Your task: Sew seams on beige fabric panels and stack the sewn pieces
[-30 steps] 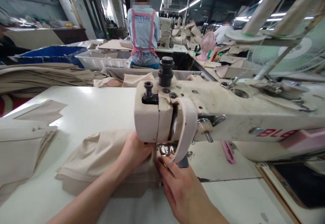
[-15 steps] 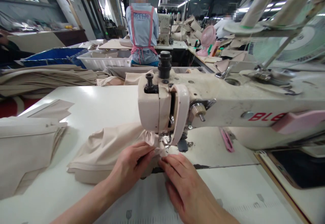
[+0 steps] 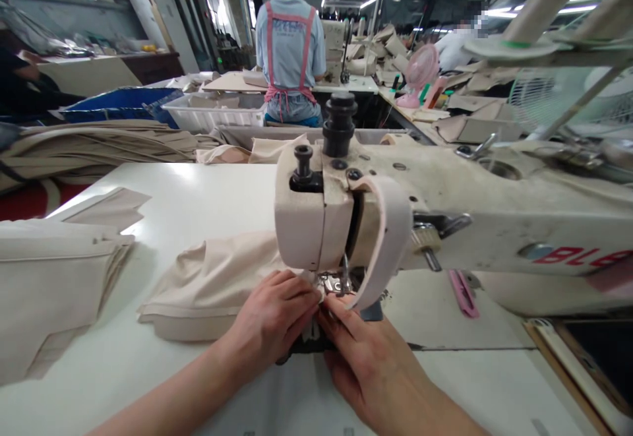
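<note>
Beige fabric (image 3: 212, 284) lies bunched on the white table, and its right end runs in under the head of a sewing machine (image 3: 299, 225). My left hand (image 3: 277, 314) is closed with bent fingers on that end, just in front of the metal presser foot (image 3: 337, 283). Close against it, my right hand (image 3: 363, 357) pinches the edge of the same fabric, its fingertips partly behind the machine's pale curved guard (image 3: 388, 245). The two hands almost touch. Fingers and machine head hide the needle and the stitched spot.
Stacked beige pieces (image 3: 54, 284) lie on the left. Pink thread snips (image 3: 463, 294) rest under the machine arm, and a dark-screened phone (image 3: 601, 350) is at the right edge. Beyond the table are a white crate (image 3: 212, 116), a blue bin (image 3: 113, 107) and a seated co-worker (image 3: 291, 47).
My hands have drawn closer together at the presser foot, the left one shifting right. Less fabric shows between them. The view has moved slightly, with the machine appearing larger.
</note>
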Motion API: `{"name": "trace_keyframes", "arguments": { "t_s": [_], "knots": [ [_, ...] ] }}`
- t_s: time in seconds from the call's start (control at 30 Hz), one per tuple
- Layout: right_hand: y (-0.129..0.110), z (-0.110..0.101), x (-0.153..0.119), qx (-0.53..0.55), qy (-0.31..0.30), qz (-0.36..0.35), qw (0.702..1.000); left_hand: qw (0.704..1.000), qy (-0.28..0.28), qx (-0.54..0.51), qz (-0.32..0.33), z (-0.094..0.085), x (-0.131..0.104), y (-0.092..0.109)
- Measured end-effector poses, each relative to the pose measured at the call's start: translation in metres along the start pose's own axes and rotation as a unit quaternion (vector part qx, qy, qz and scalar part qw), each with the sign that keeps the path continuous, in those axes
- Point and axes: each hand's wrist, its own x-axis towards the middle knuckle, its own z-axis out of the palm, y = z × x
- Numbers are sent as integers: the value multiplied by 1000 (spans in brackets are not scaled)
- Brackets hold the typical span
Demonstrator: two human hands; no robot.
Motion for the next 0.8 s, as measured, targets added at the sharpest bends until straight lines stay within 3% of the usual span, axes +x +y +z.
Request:
{"name": "trace_keyframes", "arguments": {
  "t_s": [0.1, 0.23, 0.5, 0.8],
  "knots": [
    [3, 2, 1, 10, -13, 30, 999, 1000, 6, -24, 16, -2, 3, -7],
    [2, 2, -1, 8, 8, 25, 1000, 998, -28, -52, -33, -1, -1, -11],
    [3, 4, -1, 22, 20, 23, 999, 996, 4, -61, -63, 10, -5, -12],
    [2, 4, 0, 27, 12, 30, 999, 989, -42, -83, -114, 8, -3, -11]
  ]
}}
